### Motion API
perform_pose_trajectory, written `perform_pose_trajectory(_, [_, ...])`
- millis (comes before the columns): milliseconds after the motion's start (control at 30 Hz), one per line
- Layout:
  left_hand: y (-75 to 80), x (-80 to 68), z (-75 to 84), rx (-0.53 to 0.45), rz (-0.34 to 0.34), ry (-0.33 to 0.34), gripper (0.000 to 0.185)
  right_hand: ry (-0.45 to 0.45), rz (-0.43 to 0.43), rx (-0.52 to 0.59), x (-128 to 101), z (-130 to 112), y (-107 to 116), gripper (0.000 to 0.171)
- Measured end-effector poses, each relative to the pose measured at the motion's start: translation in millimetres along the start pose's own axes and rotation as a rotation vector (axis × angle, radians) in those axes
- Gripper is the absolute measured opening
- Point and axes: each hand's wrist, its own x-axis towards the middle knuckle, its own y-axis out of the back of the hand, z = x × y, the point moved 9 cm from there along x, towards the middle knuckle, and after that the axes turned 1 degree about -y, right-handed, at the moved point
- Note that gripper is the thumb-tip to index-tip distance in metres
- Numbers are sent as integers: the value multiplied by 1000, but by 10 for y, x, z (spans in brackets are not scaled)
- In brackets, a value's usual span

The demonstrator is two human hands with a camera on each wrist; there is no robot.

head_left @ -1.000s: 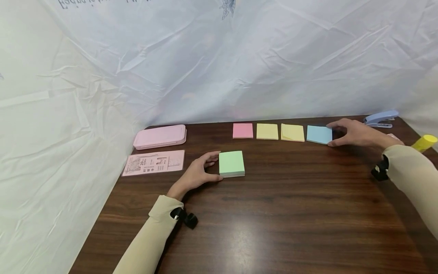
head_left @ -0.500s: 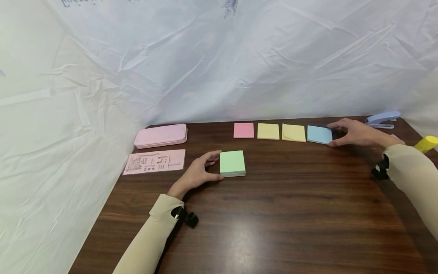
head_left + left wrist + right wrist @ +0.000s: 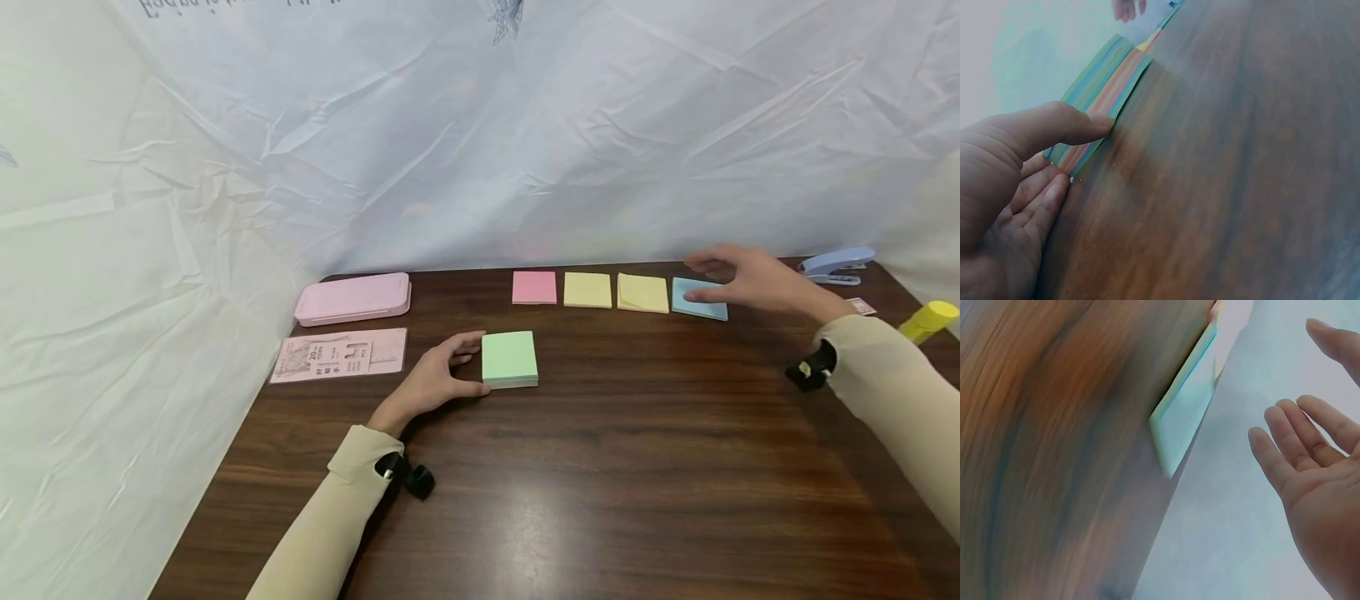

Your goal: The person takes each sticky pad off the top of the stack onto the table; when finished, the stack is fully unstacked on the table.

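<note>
In the head view my left hand [image 3: 432, 379] holds the left side of a thick stack of sticky notes [image 3: 510, 358] with a green top sheet. Thumb and fingers lie at its near and far corners. The left wrist view shows coloured layers along the stack's sides [image 3: 1094, 103], the thumb against one of them. My right hand [image 3: 757, 279] hovers over a blue sticky note pad [image 3: 708, 307], partly covering it. Its fingers [image 3: 1294, 440] are spread and hold nothing in the right wrist view, apart from the blue pad [image 3: 1185, 412].
Left of the blue pad, two yellow pads [image 3: 642, 293] and a pink pad [image 3: 534, 287] form a row. A pink case [image 3: 352, 298] and a pink printed packet [image 3: 337, 356] lie at left. A blue stapler [image 3: 836, 263] and a yellow tube [image 3: 930, 320] are at right.
My right hand has let go of the blue pad, lifted and moved left over it. The left hand and the green-topped stack stay in place.
</note>
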Motion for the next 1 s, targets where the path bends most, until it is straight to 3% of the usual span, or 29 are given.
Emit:
perform_pose_trajectory(267, [-23,2,2,3,-10,7,88,143,10,48,117,-517,-279,65])
perform_pose_trajectory(500, [-30,26,-4,10,-9,9,88,195,-22,93,231,-939,-605,64])
perform_pose_trajectory(1000, [-51,64,15,-7,-7,-8,89,363,-127,92,350,-1545,-1245,72])
